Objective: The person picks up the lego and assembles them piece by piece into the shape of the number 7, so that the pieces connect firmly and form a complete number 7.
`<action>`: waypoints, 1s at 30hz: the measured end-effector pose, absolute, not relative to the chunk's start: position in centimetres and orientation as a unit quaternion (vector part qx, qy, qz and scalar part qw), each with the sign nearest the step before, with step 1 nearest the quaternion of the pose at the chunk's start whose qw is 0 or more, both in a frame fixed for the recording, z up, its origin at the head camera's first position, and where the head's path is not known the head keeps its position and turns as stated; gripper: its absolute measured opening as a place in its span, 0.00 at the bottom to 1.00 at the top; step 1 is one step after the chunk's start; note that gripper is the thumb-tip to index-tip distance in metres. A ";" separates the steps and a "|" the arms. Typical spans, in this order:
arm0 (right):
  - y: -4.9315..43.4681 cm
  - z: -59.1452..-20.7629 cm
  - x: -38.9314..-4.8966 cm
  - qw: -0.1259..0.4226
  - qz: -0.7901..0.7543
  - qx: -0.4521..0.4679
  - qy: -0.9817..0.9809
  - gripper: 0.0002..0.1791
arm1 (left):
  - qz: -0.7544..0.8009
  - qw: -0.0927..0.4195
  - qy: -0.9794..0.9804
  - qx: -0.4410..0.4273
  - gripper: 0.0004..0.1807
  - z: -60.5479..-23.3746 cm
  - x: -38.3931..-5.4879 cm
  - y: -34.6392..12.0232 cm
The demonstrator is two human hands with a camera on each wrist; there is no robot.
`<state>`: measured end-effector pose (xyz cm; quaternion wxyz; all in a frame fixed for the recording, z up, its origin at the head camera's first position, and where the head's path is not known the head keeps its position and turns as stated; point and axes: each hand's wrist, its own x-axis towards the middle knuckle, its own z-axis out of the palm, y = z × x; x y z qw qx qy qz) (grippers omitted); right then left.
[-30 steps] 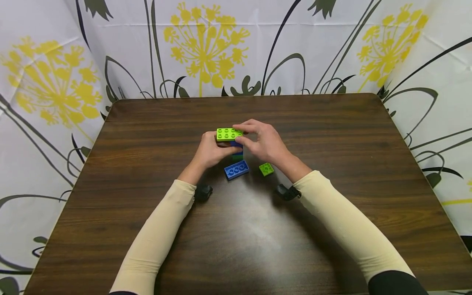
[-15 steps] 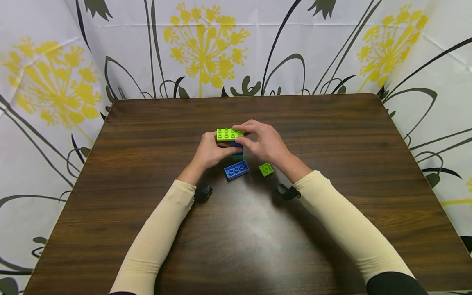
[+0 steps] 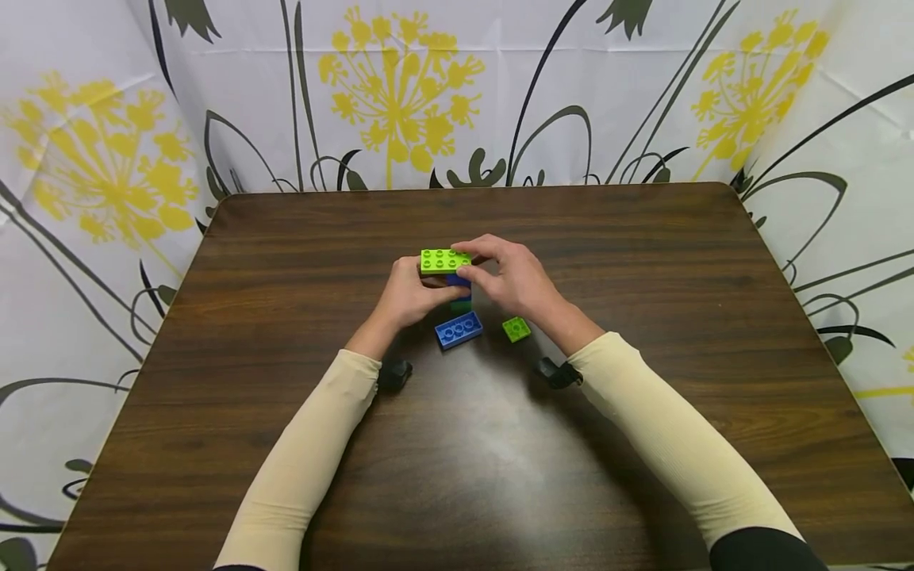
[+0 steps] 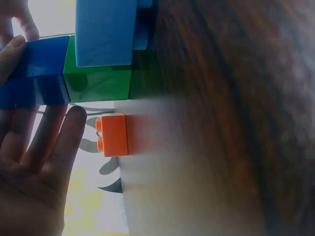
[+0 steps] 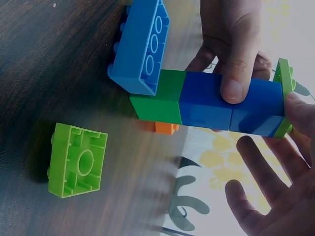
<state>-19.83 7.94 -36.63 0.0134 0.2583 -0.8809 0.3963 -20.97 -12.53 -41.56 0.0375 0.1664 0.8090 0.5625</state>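
Note:
A tower of bricks stands on the table, a green brick (image 5: pixel 160 96) at its base and two blue bricks (image 5: pixel 204 101) above. Across its top lies a flat lime-green brick (image 3: pixel 439 262), overhanging to the left. My left hand (image 3: pixel 410 295) grips the upper blue part, thumb (image 5: pixel 236 83) at the front and fingers behind. With thumb and fingers, my right hand (image 3: pixel 510 274) pinches the right end of the lime-green brick. In front of the tower a loose blue brick (image 3: pixel 458 330) lies upside down. To its right is a small lime-green brick (image 5: pixel 81 160), hollow side up.
Behind the tower, an orange brick (image 4: pixel 114 135) stands on the table; the head view hides it. The dark wooden table (image 3: pixel 643 262) ends at a back edge against a flower-patterned curtain (image 3: pixel 257 71). A black camera (image 3: pixel 394 374) sits under each wrist.

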 end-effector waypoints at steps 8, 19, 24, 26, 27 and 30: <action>7.8 -36.5 -19.7 -0.003 0.387 0.241 -0.890 0.22 | 0.556 0.029 0.811 0.180 0.23 -41.7 -21.0 -12.6; 8.5 -36.5 -19.2 -0.028 0.373 0.264 -0.889 0.27 | 0.542 0.026 0.820 0.184 0.24 -41.9 -20.9 -12.4; 9.4 -36.9 -18.7 -0.045 0.354 0.277 -0.892 0.38 | 0.527 0.015 0.831 0.174 0.25 -41.8 -20.7 -12.4; 9.9 -37.1 -18.5 -0.042 0.344 0.262 -0.901 0.39 | 0.523 0.018 0.835 0.169 0.25 -41.7 -20.6 -12.3; 10.2 -37.4 -18.3 -0.041 0.337 0.252 -0.906 0.39 | 0.522 0.023 0.837 0.166 0.25 -41.7 -20.6 -12.3; 11.2 -38.2 -17.9 -0.054 0.305 0.231 -0.922 0.34 | 0.516 0.044 0.842 0.154 0.28 -41.7 -20.5 -12.3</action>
